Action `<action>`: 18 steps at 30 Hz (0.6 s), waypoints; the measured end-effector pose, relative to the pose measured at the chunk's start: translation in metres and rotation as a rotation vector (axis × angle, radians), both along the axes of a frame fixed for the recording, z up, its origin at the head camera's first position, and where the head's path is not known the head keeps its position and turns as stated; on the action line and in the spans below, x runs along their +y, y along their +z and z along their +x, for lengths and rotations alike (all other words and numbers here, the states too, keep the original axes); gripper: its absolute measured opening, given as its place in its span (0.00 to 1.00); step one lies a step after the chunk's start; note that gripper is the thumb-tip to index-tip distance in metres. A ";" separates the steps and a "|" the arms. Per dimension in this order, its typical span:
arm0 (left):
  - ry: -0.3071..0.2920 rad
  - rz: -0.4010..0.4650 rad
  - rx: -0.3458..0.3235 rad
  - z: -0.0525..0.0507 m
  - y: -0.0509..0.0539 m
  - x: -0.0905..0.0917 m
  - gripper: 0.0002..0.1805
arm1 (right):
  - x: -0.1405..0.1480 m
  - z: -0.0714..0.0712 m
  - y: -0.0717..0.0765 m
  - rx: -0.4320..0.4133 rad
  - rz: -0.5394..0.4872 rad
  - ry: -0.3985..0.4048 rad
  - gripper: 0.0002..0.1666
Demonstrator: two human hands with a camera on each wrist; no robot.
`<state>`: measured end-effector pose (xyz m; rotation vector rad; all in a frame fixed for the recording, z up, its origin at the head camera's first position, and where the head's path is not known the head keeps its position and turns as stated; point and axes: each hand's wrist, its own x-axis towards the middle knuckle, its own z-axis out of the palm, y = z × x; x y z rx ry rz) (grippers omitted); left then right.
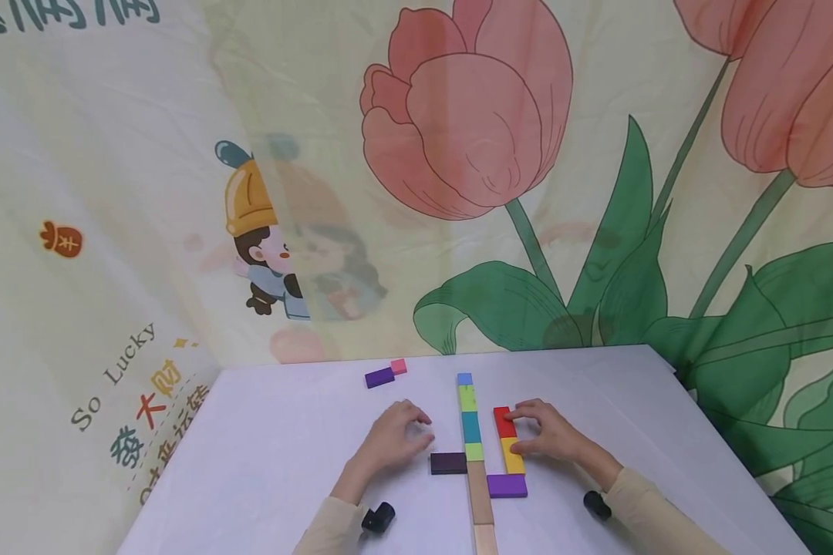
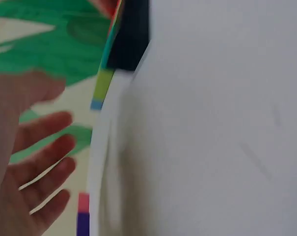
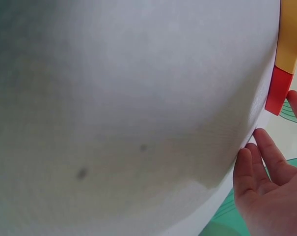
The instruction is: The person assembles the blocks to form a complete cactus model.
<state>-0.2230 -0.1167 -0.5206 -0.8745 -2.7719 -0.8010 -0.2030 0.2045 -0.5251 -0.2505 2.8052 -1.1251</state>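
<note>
My right hand (image 1: 551,433) touches the red block (image 1: 504,422) with a fingertip, its thumb at the yellow block (image 1: 513,455); the other fingers (image 3: 269,153) are spread in the right wrist view. Red and yellow stand in line above a purple block (image 1: 507,486). My left hand (image 1: 394,436) hovers with loosely bent, apart fingers (image 2: 45,162), holding nothing. Nearest to it is a black block (image 1: 447,463), which meets a long row of blocks: blue (image 1: 464,378), lime (image 1: 467,398), teal (image 1: 470,426), lime again, then wooden blocks (image 1: 479,493).
A dark purple block (image 1: 379,378) and a pink block (image 1: 399,367) lie together at the back left of the white table (image 1: 250,462). Behind its far edge hangs a cloth (image 1: 333,100) printed with tulips. Black wrist devices sit by both sleeves.
</note>
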 end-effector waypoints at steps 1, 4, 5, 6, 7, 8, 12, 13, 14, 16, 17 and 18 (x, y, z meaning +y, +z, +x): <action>0.060 0.019 0.035 -0.006 0.002 -0.004 0.11 | 0.000 0.000 0.000 0.001 -0.002 -0.001 0.32; 0.240 0.070 0.142 -0.030 0.006 -0.020 0.11 | 0.000 0.000 0.001 0.005 -0.002 -0.001 0.32; 0.297 0.079 0.154 -0.038 0.006 -0.025 0.12 | 0.000 0.000 0.001 0.006 0.000 -0.002 0.32; 0.348 0.086 0.154 -0.045 0.006 -0.029 0.12 | 0.000 0.000 0.001 0.005 -0.001 -0.002 0.32; 0.391 0.088 0.145 -0.052 0.006 -0.033 0.13 | 0.000 0.000 0.001 -0.001 -0.006 -0.006 0.32; 0.420 0.093 0.137 -0.058 0.004 -0.037 0.14 | 0.000 0.000 0.002 -0.004 -0.008 -0.007 0.31; 0.468 0.089 0.056 -0.070 0.000 -0.043 0.17 | -0.001 0.002 0.002 -0.017 -0.015 -0.018 0.31; 0.462 0.096 0.045 -0.072 0.000 -0.043 0.18 | -0.001 0.002 0.002 -0.017 -0.015 -0.021 0.31; 0.455 0.102 0.037 -0.073 -0.002 -0.043 0.18 | -0.001 0.002 0.003 -0.013 -0.012 -0.020 0.31; 0.440 0.101 0.037 -0.077 -0.003 -0.043 0.18 | -0.002 0.002 0.003 -0.007 -0.011 -0.020 0.31; 0.437 0.102 0.037 -0.078 -0.003 -0.042 0.19 | -0.002 0.002 0.003 -0.005 -0.012 -0.019 0.31; 0.437 0.103 0.036 -0.079 -0.003 -0.042 0.19 | -0.002 0.002 0.004 -0.002 -0.011 -0.016 0.31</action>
